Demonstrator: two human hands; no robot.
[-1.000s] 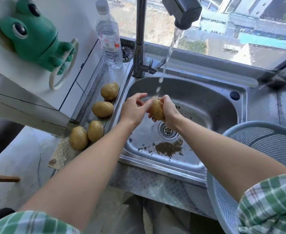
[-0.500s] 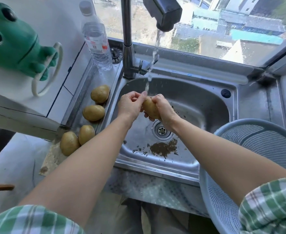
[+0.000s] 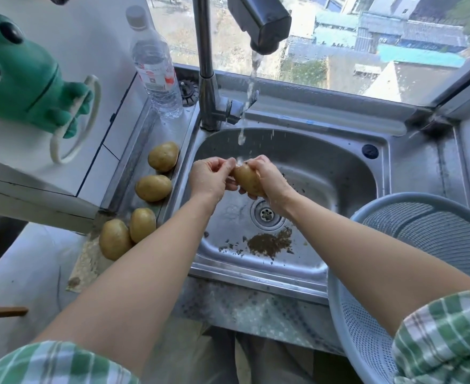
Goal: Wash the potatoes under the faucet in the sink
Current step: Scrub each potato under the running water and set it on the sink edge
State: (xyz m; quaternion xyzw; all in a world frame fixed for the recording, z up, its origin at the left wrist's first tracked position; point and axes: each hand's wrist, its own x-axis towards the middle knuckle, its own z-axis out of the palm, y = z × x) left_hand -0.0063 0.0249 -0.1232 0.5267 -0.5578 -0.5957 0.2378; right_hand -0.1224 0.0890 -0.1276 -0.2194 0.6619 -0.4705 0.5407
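We see a steel counter [image 3: 256, 306] around the sink — four potatoes [image 3: 153, 187] and a water bottle [image 3: 156, 67] on its left ledge.

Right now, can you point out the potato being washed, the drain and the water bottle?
potato [image 3: 247, 180], head view, on its bare skin between the two hands.
drain [image 3: 267, 214], head view, on the strainer's middle.
water bottle [image 3: 156, 70], head view, on its label.

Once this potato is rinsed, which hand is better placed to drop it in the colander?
Right. The right hand already cups the potato, and the colander sits on that side; the left hand only pinches its end.
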